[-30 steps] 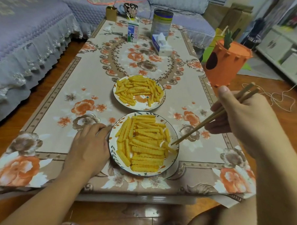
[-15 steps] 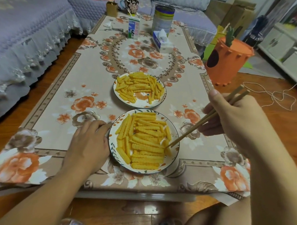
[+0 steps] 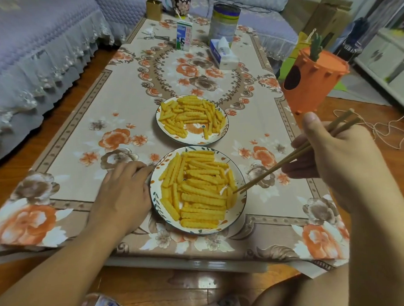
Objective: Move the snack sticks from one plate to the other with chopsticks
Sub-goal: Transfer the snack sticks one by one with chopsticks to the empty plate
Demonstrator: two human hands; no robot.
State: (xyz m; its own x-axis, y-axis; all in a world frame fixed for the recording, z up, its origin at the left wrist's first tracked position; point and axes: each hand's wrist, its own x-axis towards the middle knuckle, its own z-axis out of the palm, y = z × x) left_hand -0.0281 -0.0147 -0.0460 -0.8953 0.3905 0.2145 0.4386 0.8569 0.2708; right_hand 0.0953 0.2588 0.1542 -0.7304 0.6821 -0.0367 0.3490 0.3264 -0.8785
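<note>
Two round ceramic plates on a floral tablecloth (image 3: pixel 96 92), one behind the other: near plate (image 3: pixel 157 208) with a dark leaf-patterned rim, far plate (image 3: pixel 221 136) with an orange flower showing through its middle. Both heaped with crinkle-cut snack sticks, yellow-orange and ridged: near heap (image 3: pixel 198 190) fuller and mostly lying crosswise, far heap (image 3: pixel 190 113) thinner (too many sticks in either to count).

One pair of plain wooden chopsticks (image 3: pixel 296 154), slim and straight, slanting down from upper right, tips close together at the right edge of the near heap, touching or nearly touching a stick there; whether one is actually pinched, cannot tell. Right hand (image 3: pixel 335 156) curled round the upper half of the chopsticks, thumb raised. Left hand (image 3: pixel 126 190) palm down on the cloth, fingers loosely bent, fingertips against the near plate's left rim.

Further back: one milk carton (image 3: pixel 184 36), one cylindrical tin (image 3: pixel 223 22), one tissue box (image 3: pixel 223 53), one flowered mug (image 3: pixel 181 4). Off the table's right side, one orange carrot-shaped plastic bin (image 3: pixel 313 83).
</note>
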